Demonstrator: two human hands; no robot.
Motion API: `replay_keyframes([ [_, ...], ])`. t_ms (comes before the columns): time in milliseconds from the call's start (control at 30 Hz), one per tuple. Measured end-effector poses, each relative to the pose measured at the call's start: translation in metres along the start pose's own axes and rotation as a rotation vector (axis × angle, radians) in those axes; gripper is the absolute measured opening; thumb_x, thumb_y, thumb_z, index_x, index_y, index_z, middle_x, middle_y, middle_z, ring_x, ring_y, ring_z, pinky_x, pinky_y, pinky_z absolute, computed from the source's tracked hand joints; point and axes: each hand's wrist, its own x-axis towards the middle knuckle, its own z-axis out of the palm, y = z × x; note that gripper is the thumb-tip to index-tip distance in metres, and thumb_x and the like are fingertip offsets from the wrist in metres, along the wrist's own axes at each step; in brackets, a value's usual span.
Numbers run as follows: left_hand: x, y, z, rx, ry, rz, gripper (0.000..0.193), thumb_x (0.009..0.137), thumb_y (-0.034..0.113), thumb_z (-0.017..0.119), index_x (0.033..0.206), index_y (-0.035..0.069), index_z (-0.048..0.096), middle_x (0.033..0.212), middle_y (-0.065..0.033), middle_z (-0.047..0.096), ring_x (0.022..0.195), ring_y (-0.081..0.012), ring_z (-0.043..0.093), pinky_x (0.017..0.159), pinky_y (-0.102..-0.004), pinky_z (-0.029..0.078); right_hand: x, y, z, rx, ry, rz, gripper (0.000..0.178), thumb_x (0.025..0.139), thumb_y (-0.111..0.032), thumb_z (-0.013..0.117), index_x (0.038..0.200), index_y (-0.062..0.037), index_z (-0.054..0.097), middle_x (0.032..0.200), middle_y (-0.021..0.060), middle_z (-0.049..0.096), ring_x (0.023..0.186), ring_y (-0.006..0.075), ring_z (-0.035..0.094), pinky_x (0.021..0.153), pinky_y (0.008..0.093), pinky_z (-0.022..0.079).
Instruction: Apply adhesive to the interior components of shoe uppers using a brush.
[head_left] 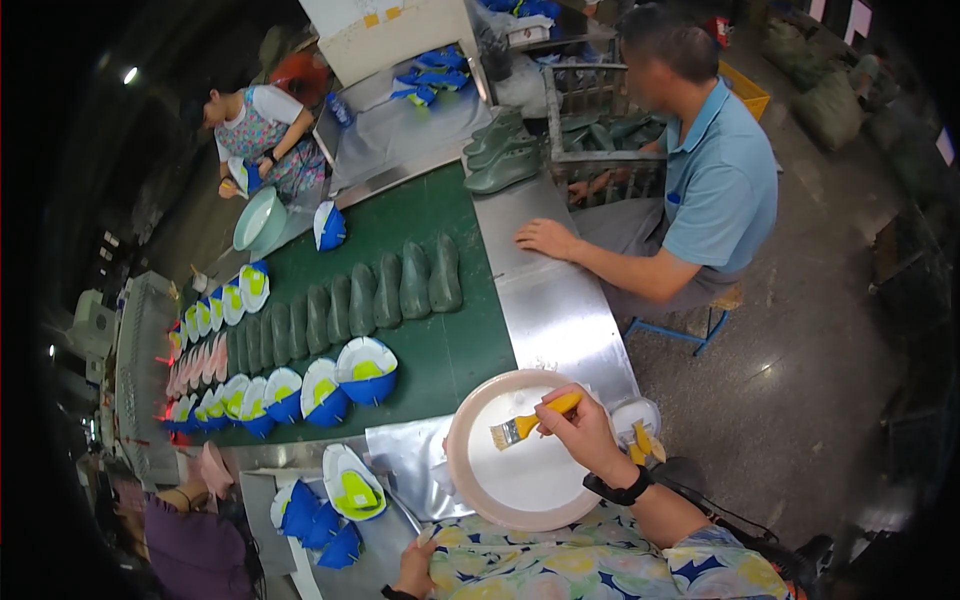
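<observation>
green belt and metal edging are laid out ahead of the fingers, with grey floor off to their right. by the right hand, a yellow brush is held, its handle clamped between thumb and fingers; its bristles are pointed left, over white liquid, though whether they are dipped cannot be told. the liquid is held by a pink basin, set below those fingers. left of them and nearer the body, the left hand is seen beside patterned cloth; whether its fingers are apart or closed cannot be told. just beyond the left fingers, one upper and a blue heap are set. farther ahead and left of the right fingers, a row of blue-and-white uppers, dark green lasts and a second row of uppers are lined up. past the basin, a co-worker's hand is rested on the edging, near piled lasts. farthest left, a pale bowl is seen beside another worker.
</observation>
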Motion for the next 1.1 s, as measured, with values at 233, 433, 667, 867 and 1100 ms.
replay_keyframes([
  [233, 0.035, 0.0, 0.019, -0.231, -0.247, -0.829, 0.067, 0.086, 0.053, 0.069, 0.128, 0.004, 0.054, 0.124, -0.0231, 0.063, 0.118, -0.0364, 0.06, 0.099, -0.0443, 0.047, 0.011, 0.004, -0.002, 0.117, 0.055, -0.025, 0.017, 0.094, -0.006, 0.066, 0.108, -0.0026, 0.058, 0.091, 0.0043, 0.063, 0.078, 0.0099, 0.063, 0.072, 0.0236, 0.054],
  [433, 0.056, 0.023, -0.002, 0.142, -0.092, -0.456, 0.029, 0.091, 0.033, 0.058, 0.093, 0.004, 0.065, 0.086, -0.0198, 0.07, 0.082, -0.0397, 0.068, 0.071, -0.0492, 0.054, 0.012, 0.014, -0.021, -0.117, 0.037, -0.031, 0.016, 0.097, -0.006, 0.062, 0.111, -0.0014, 0.058, 0.103, 0.0109, 0.067, 0.079, 0.0111, 0.064, 0.071, 0.0242, 0.054],
  [667, 0.017, -0.088, -0.033, 0.351, 0.935, -0.552, 0.027, 0.084, 0.019, 0.069, 0.107, 0.007, 0.065, 0.105, -0.0143, 0.066, 0.098, -0.0341, 0.062, 0.082, -0.044, 0.051, -0.001, 0.043, -0.019, -0.29, -0.152, -0.014, 0.016, 0.095, -0.005, 0.064, 0.109, -0.0009, 0.057, 0.102, 0.0083, 0.065, 0.083, 0.0112, 0.061, 0.078, 0.0247, 0.052],
  [867, -0.032, -0.172, 0.0, 0.567, 0.528, -0.893, 0.075, 0.071, 0.024, 0.081, 0.138, 0.011, 0.049, 0.128, -0.0139, 0.051, 0.124, -0.0347, 0.045, 0.101, -0.0502, 0.037, -0.013, 0.057, -0.024, -0.376, -0.205, 0.005, 0.016, 0.095, -0.005, 0.064, 0.108, -0.0015, 0.058, 0.1, 0.0059, 0.064, 0.082, 0.0101, 0.061, 0.077, 0.0234, 0.05],
  [1100, -0.049, -0.17, -0.037, 0.1, 0.807, -0.617, 0.072, 0.068, 0.017, 0.078, 0.134, 0.005, 0.052, 0.133, -0.0192, 0.056, 0.125, -0.0344, 0.054, 0.106, -0.042, 0.044, -0.03, 0.054, -0.013, -0.414, -0.239, -0.031, 0.015, 0.092, -0.005, 0.067, 0.105, -0.0028, 0.06, 0.094, 0.0043, 0.064, 0.083, 0.0115, 0.063, 0.074, 0.0246, 0.052],
])
